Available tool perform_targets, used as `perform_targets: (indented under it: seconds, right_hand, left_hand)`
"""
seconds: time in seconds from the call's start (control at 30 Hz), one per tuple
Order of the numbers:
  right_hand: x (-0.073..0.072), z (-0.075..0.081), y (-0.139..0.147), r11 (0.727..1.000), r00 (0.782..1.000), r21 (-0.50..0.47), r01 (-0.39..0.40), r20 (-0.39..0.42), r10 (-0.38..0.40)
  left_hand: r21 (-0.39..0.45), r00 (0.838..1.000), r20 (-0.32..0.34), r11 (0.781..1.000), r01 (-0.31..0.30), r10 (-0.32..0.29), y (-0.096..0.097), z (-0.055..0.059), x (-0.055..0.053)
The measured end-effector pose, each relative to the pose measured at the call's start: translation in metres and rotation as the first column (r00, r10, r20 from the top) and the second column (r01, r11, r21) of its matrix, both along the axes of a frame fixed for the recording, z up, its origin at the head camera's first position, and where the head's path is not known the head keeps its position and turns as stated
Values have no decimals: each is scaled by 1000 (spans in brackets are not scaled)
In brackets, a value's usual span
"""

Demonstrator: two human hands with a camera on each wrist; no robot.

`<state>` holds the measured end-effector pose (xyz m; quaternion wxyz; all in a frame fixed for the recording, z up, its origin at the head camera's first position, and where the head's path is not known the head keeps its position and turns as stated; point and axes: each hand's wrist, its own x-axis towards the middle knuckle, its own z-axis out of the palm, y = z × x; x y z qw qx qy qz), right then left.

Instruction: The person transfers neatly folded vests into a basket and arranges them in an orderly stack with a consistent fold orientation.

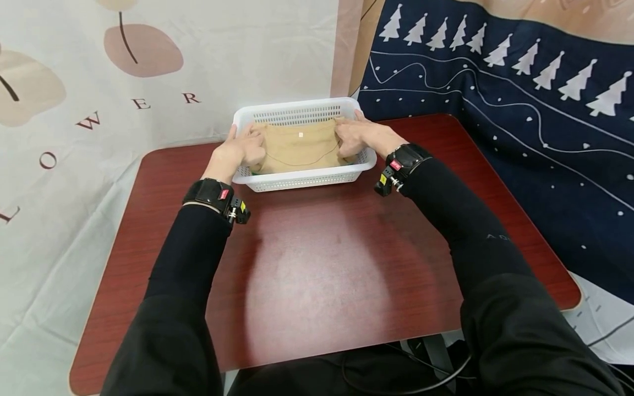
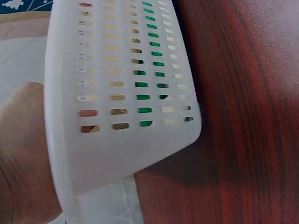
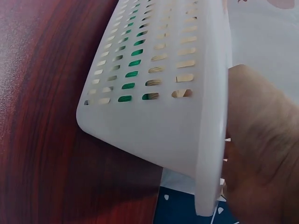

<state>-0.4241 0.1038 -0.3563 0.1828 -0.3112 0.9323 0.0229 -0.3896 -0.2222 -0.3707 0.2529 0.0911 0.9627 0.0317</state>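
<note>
In the head view a folded tan cloth (image 1: 297, 144) lies in a white plastic basket (image 1: 307, 180) with slotted walls. My left hand (image 1: 241, 149) reaches over the basket's left end, and its bent fingers hold the cloth's left side. On the opposite end, my right hand (image 1: 358, 137) grips the right side of the cloth. Fingertips of both hands are partly hidden by the cloth and the hands themselves. Through the slots in the wrist views, green material (image 2: 145, 97) shows below tan material (image 2: 119, 111). The basket (image 3: 140, 126) sits on the table.
The dark red wooden table (image 1: 307, 264) has rounded corners. Behind it hangs a pale printed curtain (image 1: 257, 49), and a navy cloth with white trees (image 1: 520, 121) hangs at the right. Black cables (image 1: 411, 391) run below the front edge.
</note>
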Motion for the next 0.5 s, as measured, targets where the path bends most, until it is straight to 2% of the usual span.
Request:
perform_targets:
  seconds: [0.07,0.13,0.3,0.4,0.5]
  right_hand:
    - [5,3,0,1000,1000,17,-15,-12,15]
    - [9,6,0,1000,1000,22,-21,-20,22]
    - [10,7,4,1000,1000,-23,2,-2,-2]
    - [10,6,8,996,1000,-91,23,18,-21]
    - [10,5,13,987,1000,-156,27,15,-25]
  left_hand:
    - [-13,1000,-1,1000,3,-3,0,-2,-3]
    - [-14,1000,-4,1000,-3,3,1,0,0]
    - [36,1000,-29,999,6,-5,7,16,24]
    - [87,996,-86,996,30,-23,6,24,37]
    - [122,986,-165,991,47,-26,2,28,43]
